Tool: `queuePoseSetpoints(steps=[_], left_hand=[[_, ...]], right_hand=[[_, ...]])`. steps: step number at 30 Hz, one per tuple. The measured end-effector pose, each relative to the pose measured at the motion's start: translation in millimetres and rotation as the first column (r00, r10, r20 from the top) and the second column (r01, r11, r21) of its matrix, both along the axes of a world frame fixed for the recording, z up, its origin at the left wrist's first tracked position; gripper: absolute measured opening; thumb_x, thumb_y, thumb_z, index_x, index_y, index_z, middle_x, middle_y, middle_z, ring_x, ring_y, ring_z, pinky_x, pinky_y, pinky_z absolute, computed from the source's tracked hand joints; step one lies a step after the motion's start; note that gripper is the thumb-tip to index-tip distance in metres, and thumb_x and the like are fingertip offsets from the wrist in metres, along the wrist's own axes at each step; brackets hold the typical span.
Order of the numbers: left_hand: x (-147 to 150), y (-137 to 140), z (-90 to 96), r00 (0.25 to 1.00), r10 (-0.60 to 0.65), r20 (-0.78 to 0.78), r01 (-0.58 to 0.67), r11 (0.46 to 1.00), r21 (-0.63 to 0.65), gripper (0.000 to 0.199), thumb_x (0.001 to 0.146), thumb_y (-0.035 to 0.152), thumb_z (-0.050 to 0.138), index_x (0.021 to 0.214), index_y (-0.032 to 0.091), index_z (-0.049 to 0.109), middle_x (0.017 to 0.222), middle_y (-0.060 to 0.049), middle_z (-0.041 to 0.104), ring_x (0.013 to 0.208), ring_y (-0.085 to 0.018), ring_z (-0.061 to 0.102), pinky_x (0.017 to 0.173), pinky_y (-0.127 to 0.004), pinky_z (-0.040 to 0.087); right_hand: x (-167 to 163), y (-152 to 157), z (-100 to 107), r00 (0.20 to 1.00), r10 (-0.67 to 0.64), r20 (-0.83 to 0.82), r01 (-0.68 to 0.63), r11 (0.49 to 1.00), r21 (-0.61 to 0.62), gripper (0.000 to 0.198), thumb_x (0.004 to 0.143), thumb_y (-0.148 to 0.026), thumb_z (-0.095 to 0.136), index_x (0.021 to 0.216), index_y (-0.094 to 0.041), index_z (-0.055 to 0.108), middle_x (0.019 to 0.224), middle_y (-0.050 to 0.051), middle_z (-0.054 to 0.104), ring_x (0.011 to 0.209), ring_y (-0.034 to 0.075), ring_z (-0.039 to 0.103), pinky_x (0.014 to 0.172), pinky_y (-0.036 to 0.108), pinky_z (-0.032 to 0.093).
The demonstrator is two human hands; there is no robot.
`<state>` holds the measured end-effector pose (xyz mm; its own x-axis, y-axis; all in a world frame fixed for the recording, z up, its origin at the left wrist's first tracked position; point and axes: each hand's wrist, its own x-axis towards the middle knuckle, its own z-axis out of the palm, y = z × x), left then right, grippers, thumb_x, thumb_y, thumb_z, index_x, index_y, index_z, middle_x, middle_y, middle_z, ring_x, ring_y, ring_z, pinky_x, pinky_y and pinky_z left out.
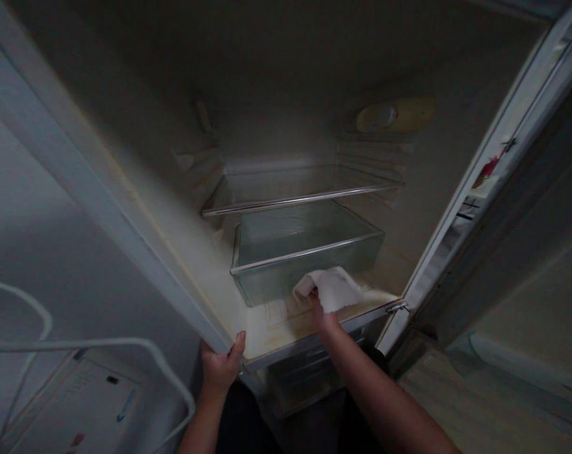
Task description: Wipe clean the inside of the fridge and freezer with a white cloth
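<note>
My right hand [321, 315] reaches into an open refrigerator and grips a white cloth [337, 289], which drapes over the fingers and hides part of them. The cloth is just above or on the stained refrigerator floor [271, 331]; I cannot tell whether it touches. Close behind it stands a clear crisper drawer [267, 284] with a pale front rim. At the lower left front corner, my left hand [221, 367] is closed round the refrigerator frame [191, 315], thumb pointing up.
A glass shelf [290, 202] spans the space above the drawer. A yellowish bottle-like object [394, 115] is high on the right wall. The open door [513, 252] stands at the right. A white cable [139, 342] loops across the lower left. Another compartment [299, 378] lies below.
</note>
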<state>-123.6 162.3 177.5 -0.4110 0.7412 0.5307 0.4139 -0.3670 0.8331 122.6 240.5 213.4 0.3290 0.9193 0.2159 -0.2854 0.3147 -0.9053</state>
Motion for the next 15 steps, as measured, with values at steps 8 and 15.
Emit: queuePoseSetpoints(steps=[8,15], left_hand=[[4,-4,17.4,0.999,0.018,-0.05,-0.02,0.999,-0.034,0.057,0.07,0.055,0.078,0.107,0.015,0.063,0.097,-0.014,0.071,0.099,-0.033,0.071,0.096,-0.051,0.056],[-5,-14,22.1,0.985,-0.058,0.162,0.057,0.998,0.011,0.068,0.07,0.06,0.078,0.122,0.02,0.059,0.116,-0.011,0.068,0.112,-0.029,0.066,0.1,-0.043,0.054]], right_hand=[[15,20,26,0.918,0.095,-0.385,-0.14,0.986,-0.09,0.042,0.091,-0.056,0.038,0.088,-0.022,0.062,0.083,0.007,0.067,0.092,0.022,0.066,0.09,0.041,0.056],[37,-44,2,0.85,0.143,-0.507,-0.193,0.98,-0.047,0.019,0.088,-0.041,0.053,0.093,-0.025,0.06,0.098,0.005,0.068,0.095,0.022,0.067,0.08,0.036,0.057]])
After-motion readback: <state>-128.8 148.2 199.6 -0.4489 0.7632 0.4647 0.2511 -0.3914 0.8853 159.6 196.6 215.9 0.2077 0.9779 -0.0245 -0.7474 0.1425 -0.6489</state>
